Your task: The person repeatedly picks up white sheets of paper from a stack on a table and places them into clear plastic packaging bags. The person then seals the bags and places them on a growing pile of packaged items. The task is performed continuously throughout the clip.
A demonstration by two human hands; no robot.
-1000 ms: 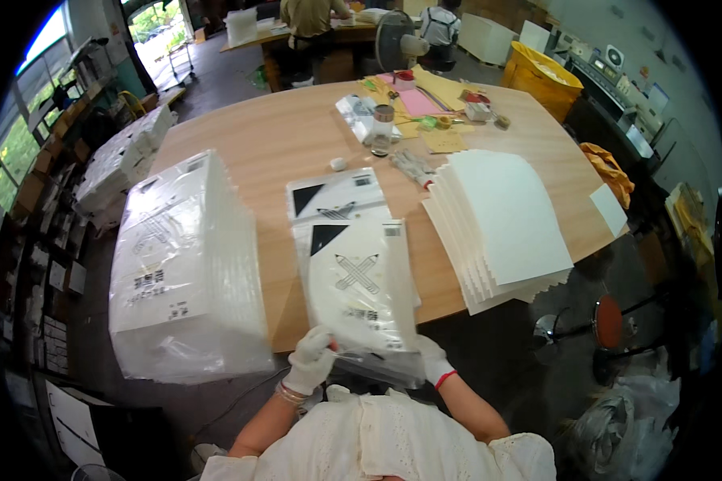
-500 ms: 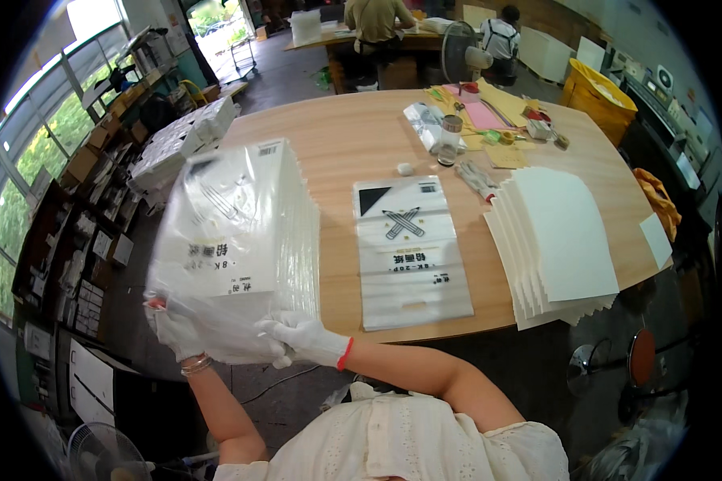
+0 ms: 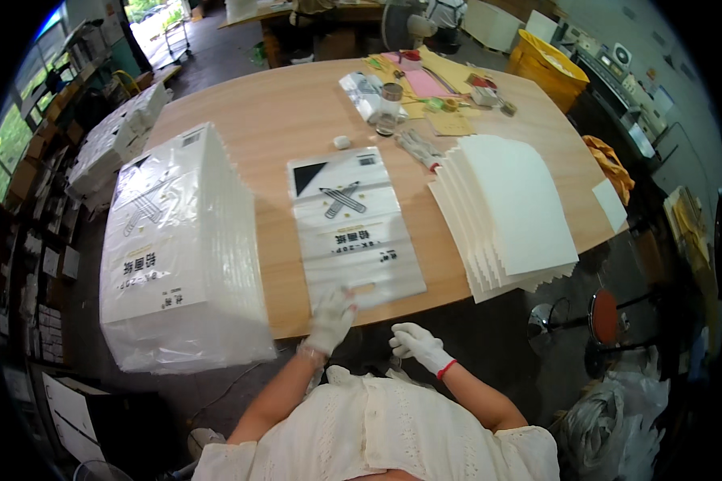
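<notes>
My left hand [image 3: 331, 322], in a white glove, reaches over the near edge of a flat printed clear plastic bag [image 3: 353, 260] with a handle slot. Its fingers are stretched out and slightly smeared by motion; whether they touch the bag I cannot tell. My right hand [image 3: 419, 348], gloved in white with a red cuff, hovers just off the table's front edge. Its fingers are curled in and nothing shows in them. To the left stands a tall stack of bagged white paper packs [image 3: 168, 240]. White paper sheets [image 3: 517, 212] lie in offset piles on the right.
A spare glove [image 3: 417, 148], a glass jar [image 3: 389, 108], a small white block [image 3: 342, 143] and tape rolls [image 3: 441, 104] lie farther back on the wooden table [image 3: 273, 112]. A red-seated stool [image 3: 603, 317] stands at the right. A yellow sack [image 3: 541, 68] is beyond the table.
Both hands have let go of the bagged stack and moved right, the left to the flat bag, the right off the table edge. The view has shifted, so the table appears farther left.
</notes>
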